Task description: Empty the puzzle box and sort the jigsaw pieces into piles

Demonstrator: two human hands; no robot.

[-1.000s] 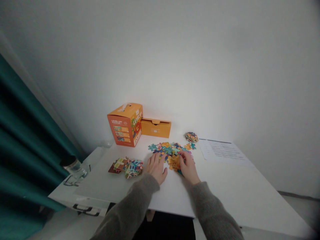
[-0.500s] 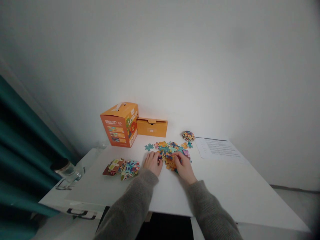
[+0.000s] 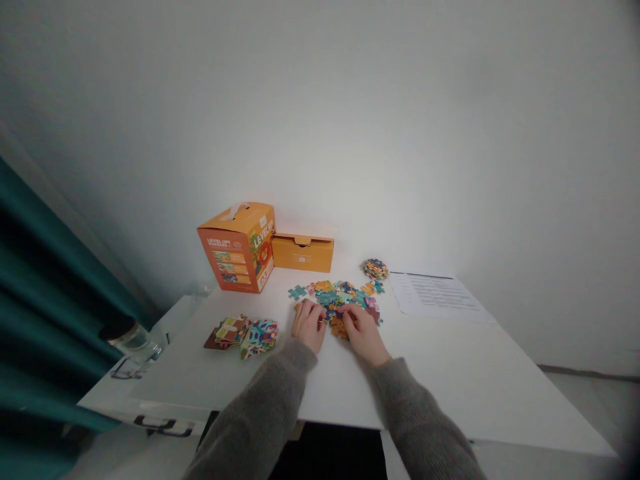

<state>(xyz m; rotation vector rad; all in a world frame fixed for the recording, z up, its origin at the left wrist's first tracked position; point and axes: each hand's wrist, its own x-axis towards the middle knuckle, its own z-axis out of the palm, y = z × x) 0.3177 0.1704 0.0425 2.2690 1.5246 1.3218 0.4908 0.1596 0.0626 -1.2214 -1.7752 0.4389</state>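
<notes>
Multicoloured cardboard jigsaw pieces (image 3: 327,297) are fingered by curled hands (image 3: 308,327) (image 3: 366,339); whether any is gripped cannot be told. Fingertip care seems needed next.

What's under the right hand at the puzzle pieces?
Blue and orange pieces of the loose pile show at the fingertips of the right hand, with white table beside its wrist. Whatever lies directly beneath the palm is covered.
</notes>
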